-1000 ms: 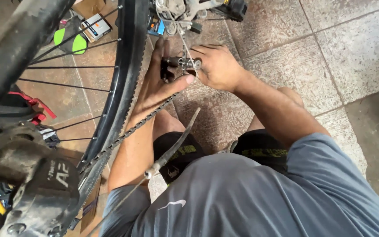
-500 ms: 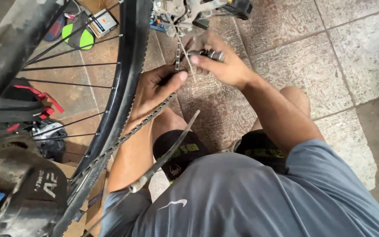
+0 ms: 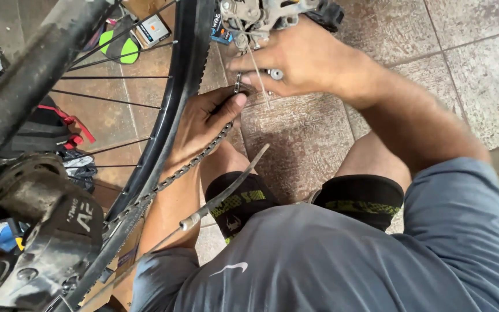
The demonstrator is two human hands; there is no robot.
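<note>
The person crouches on a tiled floor [image 3: 463,63] beside a bicycle wheel [image 3: 174,86], and both hands meet just under the derailleur [image 3: 255,17] at the top of the view.

The left hand [image 3: 203,124] reaches up from below, next to the tyre. Its thumb and fingers pinch the loose end of the bike chain [image 3: 203,153]. From that pinch the chain runs down and to the left in a long slanted line, close along the rim, toward the dark hub parts in the lower left corner. Its free end points up and to the right, at the right hand.

The right hand [image 3: 307,58] comes in from the right, arm stretched across the knees. Its fingers are curled against the bottom of the derailleur and around a small silver part [image 3: 275,74]; whether they clamp it firmly or only steady it cannot be told. A thin bare cable [image 3: 258,81] hangs down from the derailleur between the 2 hands.

The 2 hands are almost touching. The left hand is the one on the chain, and the chain's end sits just below the derailleur, with the right hand directly above it. A second cable with a black sleeve [image 3: 226,193] lies slanted across the left forearm and knee.
</note>
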